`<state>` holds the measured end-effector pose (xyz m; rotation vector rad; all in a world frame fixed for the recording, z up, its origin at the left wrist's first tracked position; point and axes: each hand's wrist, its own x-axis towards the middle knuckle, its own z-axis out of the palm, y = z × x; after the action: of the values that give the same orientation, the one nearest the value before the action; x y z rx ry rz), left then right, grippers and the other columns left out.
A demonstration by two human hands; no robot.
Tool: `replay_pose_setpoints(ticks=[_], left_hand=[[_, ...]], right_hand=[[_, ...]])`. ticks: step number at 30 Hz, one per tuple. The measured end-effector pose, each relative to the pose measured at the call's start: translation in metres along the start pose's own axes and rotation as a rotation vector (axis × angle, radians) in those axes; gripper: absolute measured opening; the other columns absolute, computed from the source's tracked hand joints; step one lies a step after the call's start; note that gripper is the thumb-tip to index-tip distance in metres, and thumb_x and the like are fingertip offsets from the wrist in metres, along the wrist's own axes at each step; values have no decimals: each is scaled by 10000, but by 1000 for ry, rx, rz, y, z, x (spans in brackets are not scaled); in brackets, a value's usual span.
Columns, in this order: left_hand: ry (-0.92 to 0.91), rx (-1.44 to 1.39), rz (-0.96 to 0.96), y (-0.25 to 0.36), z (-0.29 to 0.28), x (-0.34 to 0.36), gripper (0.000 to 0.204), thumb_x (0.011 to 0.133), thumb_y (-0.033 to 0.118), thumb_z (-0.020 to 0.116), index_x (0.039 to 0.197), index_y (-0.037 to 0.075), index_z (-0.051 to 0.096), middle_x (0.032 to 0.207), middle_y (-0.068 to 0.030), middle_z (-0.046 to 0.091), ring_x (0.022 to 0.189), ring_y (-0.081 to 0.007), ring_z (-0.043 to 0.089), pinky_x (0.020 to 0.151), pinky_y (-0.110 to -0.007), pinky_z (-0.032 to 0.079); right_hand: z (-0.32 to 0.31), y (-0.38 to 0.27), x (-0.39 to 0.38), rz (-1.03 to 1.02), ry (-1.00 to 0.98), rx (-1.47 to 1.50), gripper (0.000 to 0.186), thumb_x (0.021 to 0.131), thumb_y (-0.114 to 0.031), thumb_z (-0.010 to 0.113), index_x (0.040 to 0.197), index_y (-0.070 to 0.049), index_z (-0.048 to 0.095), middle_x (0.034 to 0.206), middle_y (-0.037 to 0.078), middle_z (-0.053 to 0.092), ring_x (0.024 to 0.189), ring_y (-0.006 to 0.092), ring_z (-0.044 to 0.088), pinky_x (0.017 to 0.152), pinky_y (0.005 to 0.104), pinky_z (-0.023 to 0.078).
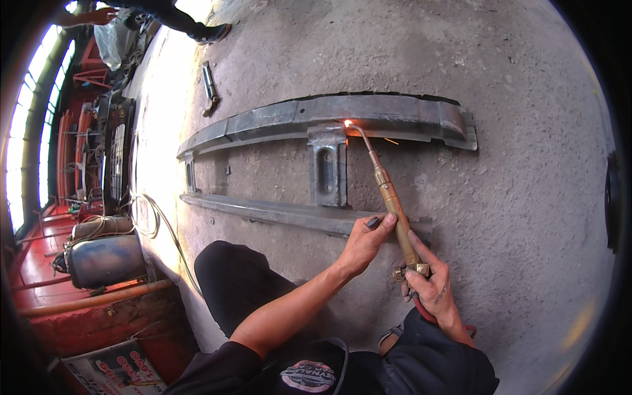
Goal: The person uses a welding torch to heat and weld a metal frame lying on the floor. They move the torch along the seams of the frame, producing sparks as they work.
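Observation:
My right hand is wrapped around the rear of a brass gas torch, by its valve knobs. My left hand is closed beside the barrel, its thumb against the torch; the end of a small black object, kind unclear, sticks out of it. The bent torch tip glows at the joint between a long curved grey metal beam and a short upright bracket, and a spark flies off to the right. A lower metal bar runs along the bracket's near end, passing behind my left hand.
A dark metal tool lies on the concrete floor at far left. A hose loops near a blue-grey tank. Another person's leg and shoe show at the top left. A red hose trails from the torch.

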<state>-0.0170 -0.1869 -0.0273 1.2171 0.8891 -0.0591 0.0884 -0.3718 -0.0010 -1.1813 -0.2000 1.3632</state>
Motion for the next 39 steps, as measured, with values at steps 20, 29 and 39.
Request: replay_pose_setpoints(ticks=[20,29,39], left_hand=[[-21,-12,7,-1,0,1,602,1104,480,523,1300,-69,674,1163,-151,736,1138,-235,679,1043,-404,491],[-19,-16,11,1,0,0,596,1106,474,522,1297,-68,679,1168,-147,737,1146,-232,677,1043,-396,489],[-31,-19,8,-1,-1,1,635,1094,508,532,1295,-76,674,1168,-156,735,1148,-239,679,1059,-405,487]], right_hand=[[0,0,0,1,-5,2,748,897,11,538,1623,-136,429,943,67,655,662,106,629,566,265,546],[-1,4,0,-33,-13,-8,705,942,-18,577,1622,-122,423,877,44,656,641,97,617,544,262,535],[-1,2,0,-22,-7,-17,708,933,-5,562,1619,-120,429,880,42,654,649,97,623,552,261,545]])
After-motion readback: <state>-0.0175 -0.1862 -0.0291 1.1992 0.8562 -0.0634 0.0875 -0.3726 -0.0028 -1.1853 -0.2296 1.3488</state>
